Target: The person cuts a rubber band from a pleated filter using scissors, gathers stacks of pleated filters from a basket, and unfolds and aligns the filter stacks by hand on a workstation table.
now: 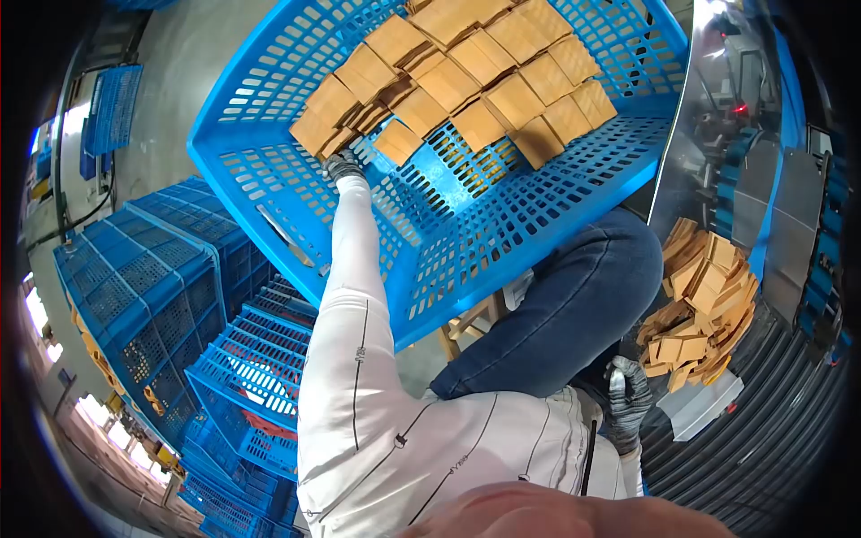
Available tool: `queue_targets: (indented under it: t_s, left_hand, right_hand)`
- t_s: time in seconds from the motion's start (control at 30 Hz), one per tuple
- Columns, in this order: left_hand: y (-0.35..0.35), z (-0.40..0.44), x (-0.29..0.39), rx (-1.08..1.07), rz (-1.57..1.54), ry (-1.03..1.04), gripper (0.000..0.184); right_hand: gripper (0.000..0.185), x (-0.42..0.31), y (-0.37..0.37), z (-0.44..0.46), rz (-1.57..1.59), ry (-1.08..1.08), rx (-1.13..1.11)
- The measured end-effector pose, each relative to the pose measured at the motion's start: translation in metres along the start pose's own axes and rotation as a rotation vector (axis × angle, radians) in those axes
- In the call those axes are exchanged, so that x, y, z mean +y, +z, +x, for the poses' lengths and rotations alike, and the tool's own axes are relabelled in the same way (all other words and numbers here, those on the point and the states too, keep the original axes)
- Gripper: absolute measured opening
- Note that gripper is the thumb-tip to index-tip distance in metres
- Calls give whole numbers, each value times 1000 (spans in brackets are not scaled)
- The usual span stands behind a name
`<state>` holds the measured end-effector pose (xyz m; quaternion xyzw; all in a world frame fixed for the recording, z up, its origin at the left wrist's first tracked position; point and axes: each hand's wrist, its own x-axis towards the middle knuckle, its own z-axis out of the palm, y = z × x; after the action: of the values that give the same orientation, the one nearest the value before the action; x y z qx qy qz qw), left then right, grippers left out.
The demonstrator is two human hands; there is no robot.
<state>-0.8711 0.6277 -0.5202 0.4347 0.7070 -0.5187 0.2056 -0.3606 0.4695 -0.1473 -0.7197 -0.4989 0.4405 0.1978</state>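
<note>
My left hand [342,168], in a grey glove, reaches into a big blue plastic basket [269,148]. Its fingers are closed at the near left end of the stacked thin brown wood-like pieces [336,142]; exactly how many pieces it grips is hidden. Rows of the same square pieces [448,83] fill the far side of the basket in tight stacks. Down beside my body, my right hand [630,399], also gloved, holds nothing. Its fingers are loosely bent, with the thumb apart from them. The nearest thing to it is a loose heap of brown pieces [704,300].
Blue crates [152,269] stand stacked at the left, with a smaller slatted crate [247,359] beside them. At the right are a shiny metal panel [691,134], machinery [780,215] and a black ribbed surface [762,439] under the heap. My bent knee [583,287] is beside the basket.
</note>
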Motion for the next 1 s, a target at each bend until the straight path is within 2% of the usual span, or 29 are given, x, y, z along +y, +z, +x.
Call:
queue_targets:
  t_s: [0.07, 0.27, 0.4, 0.43, 0.57, 0.6, 0.63, 0.67, 0.73, 0.77, 0.8, 0.83, 0.9, 0.93, 0.97, 1.0]
  left_hand:
    - [10, 21, 0, -154, 57, 82, 54]
    - [26, 30, 9, -148, 57, 98, 55]
    - [0, -45, 6, 27, -181, -23, 45]
    - [5, -39, 6, -27, -222, -4, 35]
    - [0, -23, 0, 242, -86, 438, 31]
    - [-3, -30, -1, 310, -49, 550, 31]
    - [-70, -115, -32, 127, -122, 605, 35]
    - [-95, -148, -52, -48, -373, 503, 34]
    - [-103, -156, -84, -209, -971, 503, 28]
    - [-132, -222, -106, -114, -1029, 434, 26]
    - [-140, -253, -124, -136, -1054, 536, 25]
    - [-147, -293, -135, -237, -1251, 501, 27]
    - [-137, -333, -148, -407, -1721, 968, 31]
    - [-138, -334, -155, -517, -1755, 1153, 34]
    - [-140, -335, -163, -508, -1685, 1286, 36]
    - [-144, -354, -158, -581, -1744, 1353, 37]
  right_hand:
    - [15, 1, 1, 2, -4, -29, -13]
    - [15, 9, -7, -8, 6, -61, 5]
    - [15, 13, -13, -16, 38, -64, 3]
    - [15, 19, -15, -15, 29, -87, -6]
    - [14, 17, -16, -18, 96, -88, 2]
    - [14, 21, -18, -18, 60, -142, 1]
    - [13, 20, -19, -15, 96, -165, -3]
    - [13, 18, -19, -17, 132, -178, -7]
    - [13, 17, -23, -16, 157, -257, -32]
    - [13, 18, -23, -14, 150, -318, -52]
    - [14, 19, -24, -14, 141, -383, -77]
    - [14, 18, -23, -14, 172, -411, -78]
    - [14, 15, -18, -21, 234, -457, -79]
    - [15, 10, -19, -24, 268, -456, -94]
    - [16, 7, -17, -27, 301, -454, -116]
    - [17, 4, -17, -32, 331, -449, -134]
